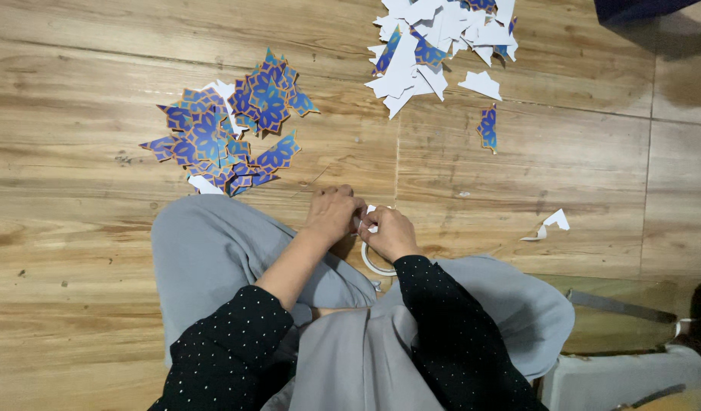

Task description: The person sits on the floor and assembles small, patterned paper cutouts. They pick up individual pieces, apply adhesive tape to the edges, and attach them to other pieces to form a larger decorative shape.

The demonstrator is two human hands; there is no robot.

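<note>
You are pinching a small white paper piece point(369, 221) between the fingers of your left hand point(334, 213) and right hand point(388, 232), just above your grey-clad lap. A white tape roll point(372, 262) is lying under your right hand on the wooden floor point(76, 228), while blue patterned cutouts point(229, 125) and white paper scraps point(434, 42) are lying in heaps farther out.
</note>
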